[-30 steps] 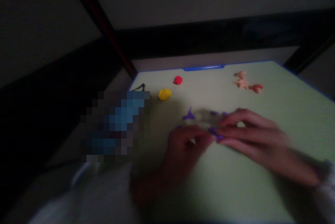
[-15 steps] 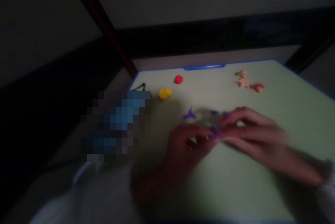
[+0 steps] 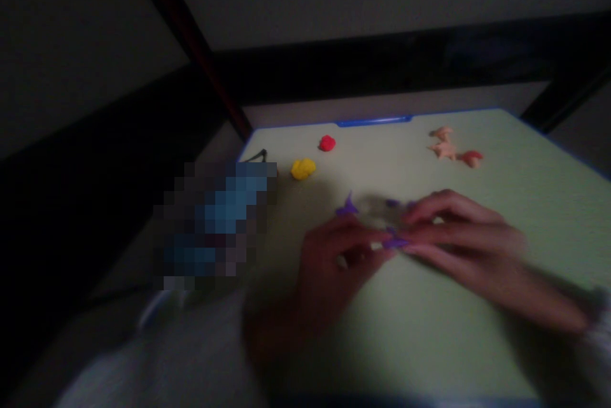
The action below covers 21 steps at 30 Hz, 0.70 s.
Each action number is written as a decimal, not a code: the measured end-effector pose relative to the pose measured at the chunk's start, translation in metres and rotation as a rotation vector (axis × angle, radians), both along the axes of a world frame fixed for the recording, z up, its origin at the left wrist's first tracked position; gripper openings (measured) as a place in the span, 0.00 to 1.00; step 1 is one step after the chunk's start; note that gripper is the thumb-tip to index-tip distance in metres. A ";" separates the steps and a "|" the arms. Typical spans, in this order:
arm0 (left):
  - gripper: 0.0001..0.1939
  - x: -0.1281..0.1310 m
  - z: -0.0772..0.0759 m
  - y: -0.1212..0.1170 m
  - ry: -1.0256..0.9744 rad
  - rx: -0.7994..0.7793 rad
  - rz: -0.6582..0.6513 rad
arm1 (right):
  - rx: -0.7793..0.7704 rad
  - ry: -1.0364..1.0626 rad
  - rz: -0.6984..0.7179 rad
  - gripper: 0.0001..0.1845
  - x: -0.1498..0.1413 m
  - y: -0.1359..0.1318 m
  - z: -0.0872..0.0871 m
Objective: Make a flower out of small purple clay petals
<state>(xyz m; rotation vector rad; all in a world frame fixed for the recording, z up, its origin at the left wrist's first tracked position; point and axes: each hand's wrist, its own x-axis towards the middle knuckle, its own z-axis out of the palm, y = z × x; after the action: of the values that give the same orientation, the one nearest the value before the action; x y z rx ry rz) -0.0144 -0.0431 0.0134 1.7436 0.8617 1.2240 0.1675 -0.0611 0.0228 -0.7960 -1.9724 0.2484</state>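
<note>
1. Purple piece [image 3: 395,240]: pinched between both hands, nearer than the yellow lump [image 3: 303,169] and to its right. Looks like soft clay. Blur hides its exact shape; can't tell whether it touches the tabletop [image 3: 405,338].
2. Left hand [image 3: 329,261]: nearer than the yellow lump, slightly right. Thumb and forefinger tips clamped on the piece's left end.
3. Right hand [image 3: 472,236]: nearer than the lump, well right. Fingertips together on the piece's right end.
4. Main risk, my read: uneven pull between the two pinches could tear the piece; too hard a squeeze could flatten it. Dim light makes either easy to miss.
5. Spiked purple piece [image 3: 348,205]: nearer than the lump, to its right, just beyond the left knuckles. Contact unclear. A knuckle drifting outward could bend the thin spike.
6. Small purple bit [image 3: 392,203]: farther right of the lump, near the right fingertips. Could stick to a finger or get brushed away.
7. Red ball [image 3: 327,143]: beyond the lump, slightly right, apart from it.
8. Peach pieces [image 3: 445,151] and red-topped piece [image 3: 472,158]: well right of the lump, clustered, clear of both hands. Low risk.
</note>
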 end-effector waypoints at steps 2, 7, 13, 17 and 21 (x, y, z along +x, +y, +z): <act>0.03 -0.001 0.001 0.000 0.017 0.075 -0.009 | -0.003 -0.004 0.000 0.06 0.000 0.000 0.000; 0.05 -0.001 -0.001 0.000 -0.025 0.034 -0.025 | 0.001 -0.014 0.007 0.05 0.000 0.000 -0.001; 0.06 0.004 -0.005 0.000 -0.090 -0.302 -0.105 | 0.003 -0.016 0.036 0.05 0.001 -0.001 0.001; 0.03 0.007 -0.002 0.001 -0.092 -0.368 -0.117 | -0.011 -0.022 0.060 0.05 -0.001 -0.001 -0.001; 0.04 0.008 -0.001 0.001 -0.078 -0.474 -0.134 | -0.045 0.016 0.078 0.06 -0.004 0.001 -0.005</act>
<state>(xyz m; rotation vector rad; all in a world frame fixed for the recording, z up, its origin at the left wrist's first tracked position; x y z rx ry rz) -0.0065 -0.0421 0.0121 1.3393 0.8882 0.9036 0.1630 -0.0603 0.0182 -0.7441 -1.9913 0.3455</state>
